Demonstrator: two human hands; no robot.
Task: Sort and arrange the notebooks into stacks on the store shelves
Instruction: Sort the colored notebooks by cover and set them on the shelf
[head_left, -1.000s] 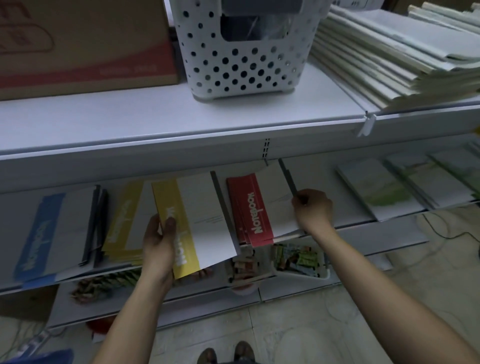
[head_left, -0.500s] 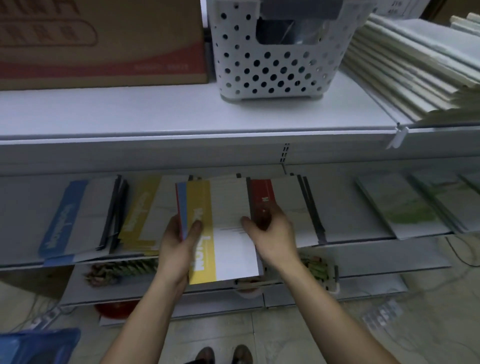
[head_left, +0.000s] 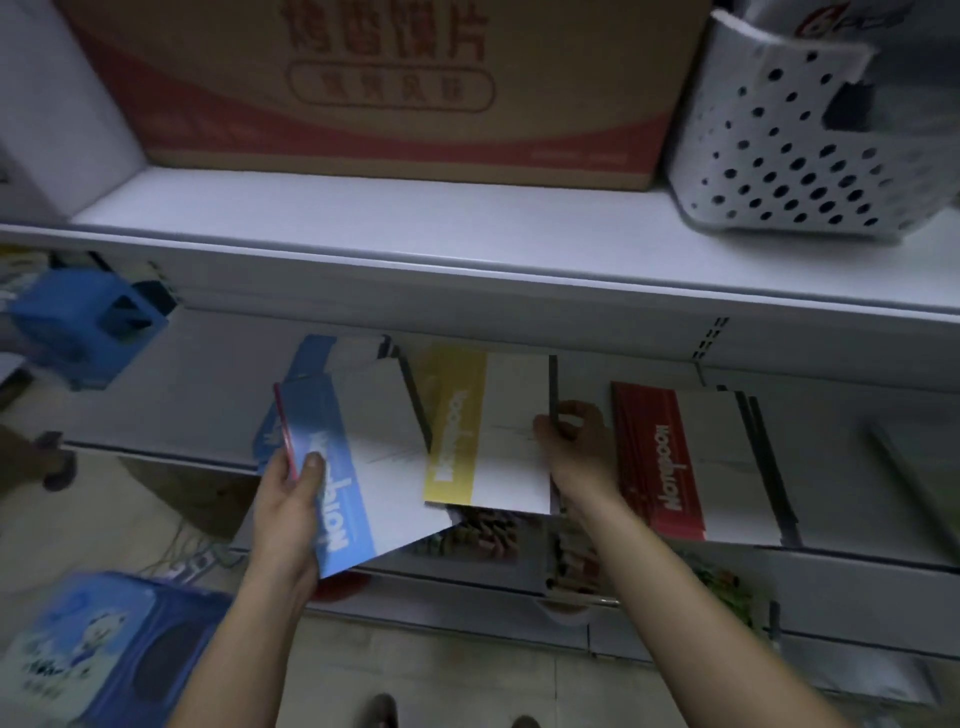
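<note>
My left hand (head_left: 291, 499) grips a small bundle of notebooks with a blue-and-white notebook (head_left: 358, 467) on top and a red edge showing beneath it. The bundle hangs out over the front of the middle shelf (head_left: 197, 374). My right hand (head_left: 576, 447) pinches the right edge of a yellow-and-white notebook (head_left: 488, 431) that lies on the yellow stack. A blue stack (head_left: 311, 358) lies behind my left hand's bundle. A red-and-white stack (head_left: 691, 457) lies on the shelf to the right.
A large cardboard box (head_left: 395, 88) and a white perforated basket (head_left: 789, 150) stand on the upper shelf (head_left: 415, 228). A blue box (head_left: 88, 322) sits at far left, and a blue package (head_left: 98, 649) is at lower left. Snack packets (head_left: 483, 535) fill the shelf below.
The view swung left. My right hand took the yellow notebook off the bundle and laid it on the yellow stack. A blue notebook now tops the bundle in my left hand.
</note>
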